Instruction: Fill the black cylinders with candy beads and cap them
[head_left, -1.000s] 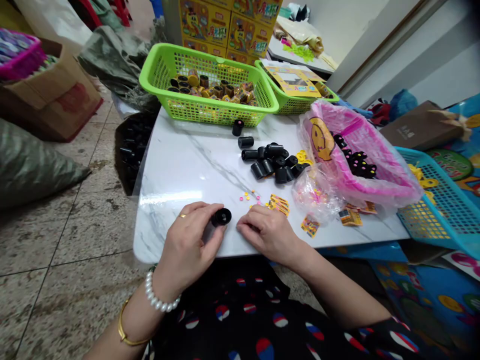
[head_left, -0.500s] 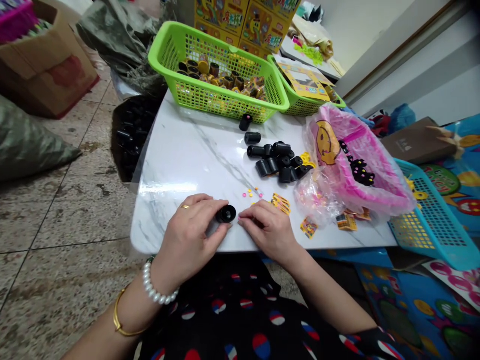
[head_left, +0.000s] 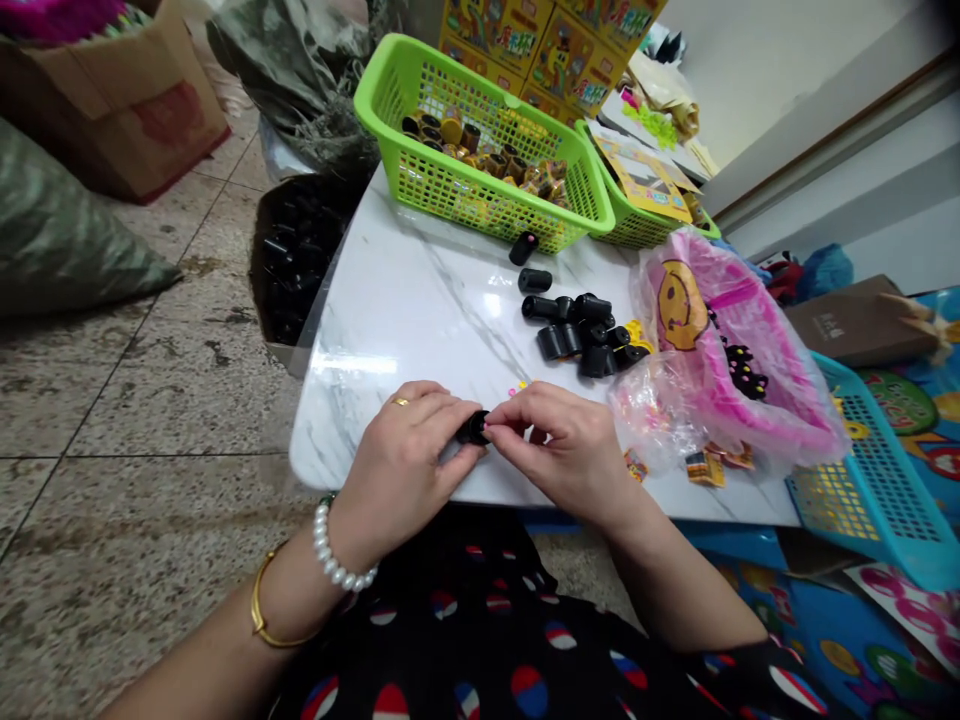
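Observation:
My left hand grips a small black cylinder at the near edge of the white marble table. My right hand is pinched at the cylinder's open end, fingertips touching it; what the fingers pinch is too small to make out. Tiny pink and yellow beads lie just behind the hands. A pile of black cylinders sits mid-table to the right. Small yellow printed stickers lie near the table's right front.
A green basket with labelled cylinders stands at the back, a second green basket beside it. A pink basket in a plastic bag and a blue basket are at right. A bag of black cylinders sits on the floor left.
My right hand rose from the table and met the cylinder's open end. The left hand turned the cylinder toward it. The view shifted left, so the table sits further right.

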